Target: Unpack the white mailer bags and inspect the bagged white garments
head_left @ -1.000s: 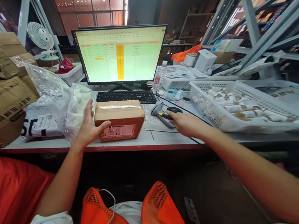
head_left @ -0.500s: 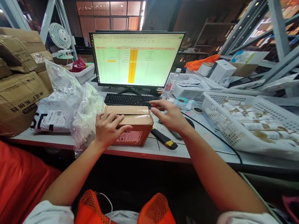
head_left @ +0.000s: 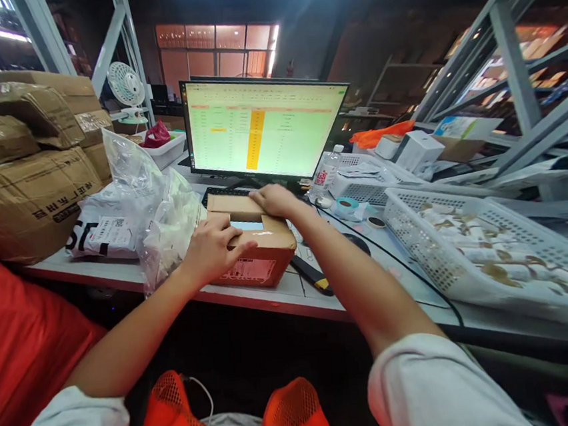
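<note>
A small brown cardboard box (head_left: 279, 237) with a pink label on its front stands at the table's near edge. Its top is partly open, and something pale shows through the gap; I cannot make out what it is. My left hand (head_left: 211, 247) grips the near left part of the box top, its thumb lying along the near flap. At the far side, my right hand (head_left: 275, 200) has its fingers closed on the raised far flap (head_left: 233, 206). A cutter knife with a black and yellow handle (head_left: 313, 276) lies just right of the box, partly behind my right forearm.
Behind the box are a keyboard and a lit monitor (head_left: 266, 131). Plastic-wrapped parcels (head_left: 110, 233) and stacked cartons (head_left: 31, 190) stand on the left. To the right are a white basket of rolled items (head_left: 417, 243), tape rolls (head_left: 346, 205), a bottle (head_left: 327, 168) and a black cable.
My right hand has moved left from beside the box onto its far flap, which is now lifted, widening the gap in the top. My left hand stays on the box.
</note>
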